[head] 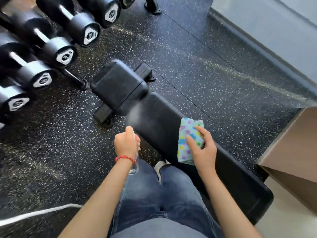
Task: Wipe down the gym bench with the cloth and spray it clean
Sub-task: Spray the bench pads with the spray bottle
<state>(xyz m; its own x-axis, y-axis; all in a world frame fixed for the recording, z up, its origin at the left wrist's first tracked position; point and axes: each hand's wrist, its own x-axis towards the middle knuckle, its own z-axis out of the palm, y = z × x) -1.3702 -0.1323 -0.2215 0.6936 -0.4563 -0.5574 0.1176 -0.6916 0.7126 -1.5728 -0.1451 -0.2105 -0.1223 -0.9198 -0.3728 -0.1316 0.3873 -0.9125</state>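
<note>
A black bench (171, 127) is stretched diagonally across the speckled floor (197, 54). Beside its near-left edge, a clear bottle (134, 166) is gripped in the left hand (126, 145), fingers curled round it and one fingertip pressed on top; a faint mist (135, 112) is seen over the bench. A folded patterned cloth (187, 140) is held on the bench pad by the right hand (203, 148), thumb and fingers lightly curled on it. Dumbbells (51, 48) are racked beyond the bench's far-left end.
</note>
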